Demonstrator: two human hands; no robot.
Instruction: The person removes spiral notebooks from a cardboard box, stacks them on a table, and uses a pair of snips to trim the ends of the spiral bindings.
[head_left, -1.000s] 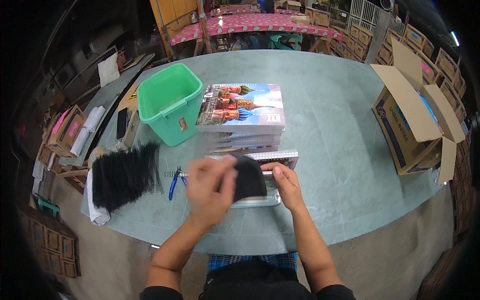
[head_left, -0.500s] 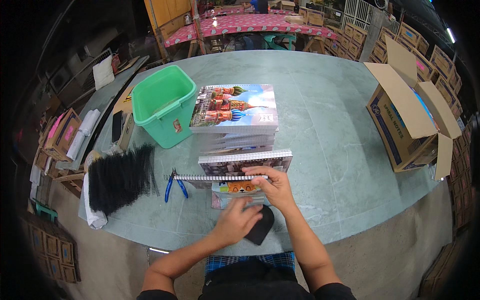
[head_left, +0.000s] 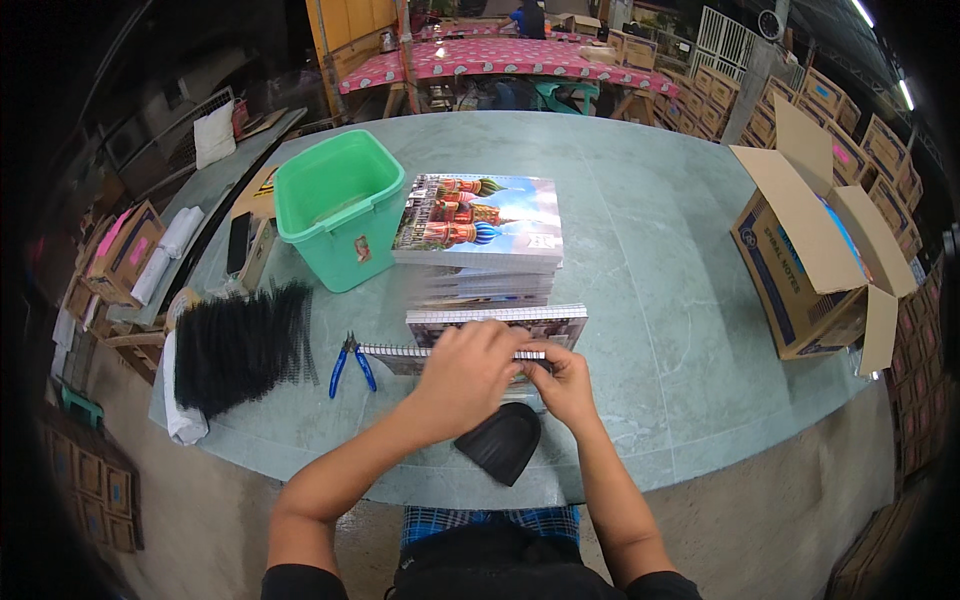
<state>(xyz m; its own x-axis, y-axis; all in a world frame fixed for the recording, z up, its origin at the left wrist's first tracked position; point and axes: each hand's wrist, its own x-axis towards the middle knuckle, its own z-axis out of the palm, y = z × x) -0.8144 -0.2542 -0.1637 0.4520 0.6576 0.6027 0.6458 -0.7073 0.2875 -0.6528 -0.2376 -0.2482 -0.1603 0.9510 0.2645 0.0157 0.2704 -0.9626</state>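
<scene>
A notebook [head_left: 392, 358] stands spine-up in front of me, with a black spiral coil along its punched edge. My right hand [head_left: 562, 385] pinches the right end of that spine between thumb and fingers. Bent over the middle of the same edge, my left hand [head_left: 468, 368] has its fingers closed on the notebook and covers much of it; its fingertips are partly hidden. Below the hands lies a black curved pad [head_left: 508, 445]. Blue-handled cutters [head_left: 352, 368] rest by the coil's left end. Just behind, more notebooks [head_left: 560, 325] show their punched white edges.
A stack of notebooks [head_left: 480, 220] with a colourful domed-building cover stands beyond. To its left is a green bin [head_left: 345, 205], and nearer, a heap of black spiral coils [head_left: 245, 345]. An opened cardboard box [head_left: 800, 260] stands at the table's right.
My left hand has moved up from in front of the notebook onto its spine. The right hand stays at the right end, its fingers now lower and more bent.
</scene>
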